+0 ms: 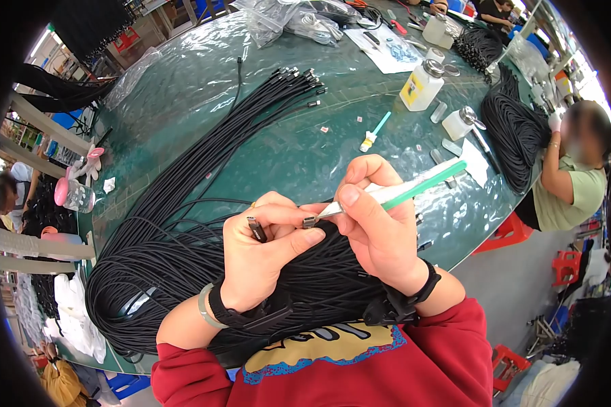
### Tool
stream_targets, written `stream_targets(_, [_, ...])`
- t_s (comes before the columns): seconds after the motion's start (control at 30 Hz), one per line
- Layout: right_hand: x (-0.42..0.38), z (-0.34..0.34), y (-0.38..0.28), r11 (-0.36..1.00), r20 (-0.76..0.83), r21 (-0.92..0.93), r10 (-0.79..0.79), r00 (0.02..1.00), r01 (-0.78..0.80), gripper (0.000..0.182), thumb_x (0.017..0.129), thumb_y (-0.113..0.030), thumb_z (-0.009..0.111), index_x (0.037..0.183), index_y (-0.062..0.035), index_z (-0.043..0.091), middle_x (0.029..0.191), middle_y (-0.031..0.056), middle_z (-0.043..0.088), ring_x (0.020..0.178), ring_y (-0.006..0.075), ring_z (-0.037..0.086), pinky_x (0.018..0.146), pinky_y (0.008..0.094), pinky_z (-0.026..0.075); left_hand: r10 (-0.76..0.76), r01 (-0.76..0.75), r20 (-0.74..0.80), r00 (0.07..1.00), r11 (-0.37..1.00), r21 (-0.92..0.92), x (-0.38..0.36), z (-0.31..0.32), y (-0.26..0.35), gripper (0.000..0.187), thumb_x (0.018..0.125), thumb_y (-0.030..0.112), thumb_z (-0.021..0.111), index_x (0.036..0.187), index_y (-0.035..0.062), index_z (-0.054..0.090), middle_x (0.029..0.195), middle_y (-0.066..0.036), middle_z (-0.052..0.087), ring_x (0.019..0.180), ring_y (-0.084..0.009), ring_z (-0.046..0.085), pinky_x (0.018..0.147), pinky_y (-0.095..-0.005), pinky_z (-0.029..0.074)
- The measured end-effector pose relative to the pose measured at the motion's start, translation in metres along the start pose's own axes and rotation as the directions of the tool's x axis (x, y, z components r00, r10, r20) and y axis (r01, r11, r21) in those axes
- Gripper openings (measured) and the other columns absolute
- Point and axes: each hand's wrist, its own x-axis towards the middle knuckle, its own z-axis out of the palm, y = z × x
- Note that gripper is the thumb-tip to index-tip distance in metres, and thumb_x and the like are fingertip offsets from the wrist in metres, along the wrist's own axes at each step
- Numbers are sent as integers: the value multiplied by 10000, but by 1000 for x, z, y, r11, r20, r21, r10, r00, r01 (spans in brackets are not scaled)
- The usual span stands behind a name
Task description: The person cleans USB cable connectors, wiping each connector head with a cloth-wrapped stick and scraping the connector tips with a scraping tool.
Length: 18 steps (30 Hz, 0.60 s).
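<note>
My left hand [268, 244] is closed, pinching a small black cable plug [309, 222] with a metal end between thumb and forefinger. A second black plug [256, 230] sticks out between its other fingers. In my right hand [383, 234] is a craft knife [424, 184] with a green and white handle, gripped near the blade. Its pointed metal tip is right at the pinched plug. Under both hands lies a big coil of black cables [149, 264], whose many plug ends fan out toward the back of the table.
White bottles [421, 86] with metal caps stand at the back right of the green table [271, 173]. Nearer lies a small brush-like tool [375, 132] with a blue-green handle. More coiled cables [512, 129] lie beside a person [570, 169] at the right edge. Plastic bags [288, 20] are at the back.
</note>
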Motion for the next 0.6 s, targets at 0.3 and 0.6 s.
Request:
stream_targets(0.3, [0, -3, 5, 993, 3, 121, -18, 1000, 17, 136, 818, -61, 536, 914, -75, 441, 650, -34, 495, 538, 26, 477, 412, 147, 301, -9, 9, 8, 1000, 1000, -17, 0, -1, -1, 213, 622, -116, 656, 777, 22, 603, 720, -7, 478, 578, -28, 408, 624, -190, 417])
stream_targets(0.6, [0, -3, 7, 992, -5, 118, -34, 999, 35, 131, 818, -56, 535, 912, -70, 444, 655, -30, 503, 544, 26, 481, 414, 149, 302, -64, 64, -8, 998, 997, -40, 0, 2, 4, 207, 630, -120, 648, 776, 21, 604, 731, -17, 494, 611, -44, 452, 714, -232, 452])
